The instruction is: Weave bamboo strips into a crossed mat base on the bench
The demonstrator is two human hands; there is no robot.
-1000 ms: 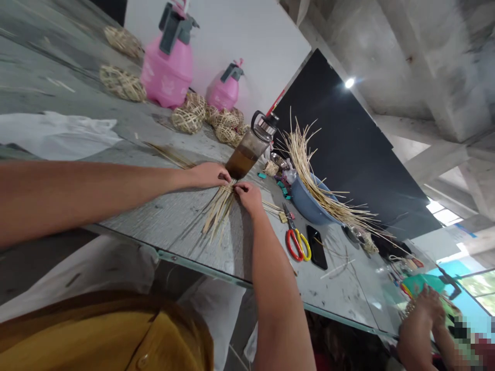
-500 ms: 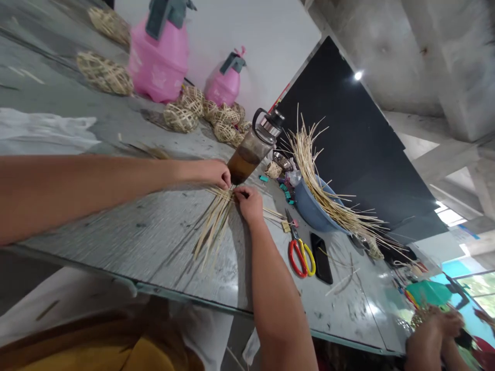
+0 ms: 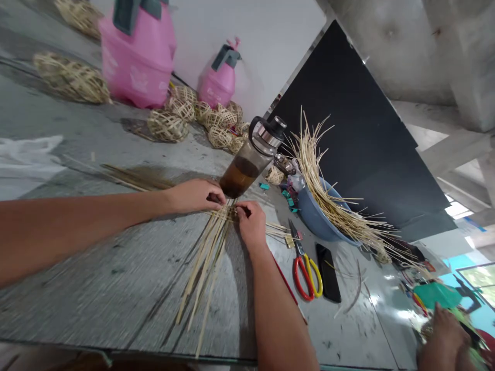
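Thin pale bamboo strips, crossed into a small weave at their far end, lie on the grey table. At the left edge of that weave my left hand is closed, its curled fingers pinching the strips. My right hand grips the weave from the other side, thumb and fingers pressed together. The exact strip each hand pinches is too small to make out. Just behind the hands stands a clear bottle with brown liquid and a black lid. More strip ends stick out to the right, past my right hand.
Scissors with red and yellow handles and a black phone lie to the right. Beyond them, a blue basin holds long strips. Woven balls and pink spray bottles line the back. Another person's hands are at far right.
The view has shifted, so the table and strips sit closer. Both hands stay at the weave; my left hand has turned slightly, and a red stick now shows beside my right forearm.
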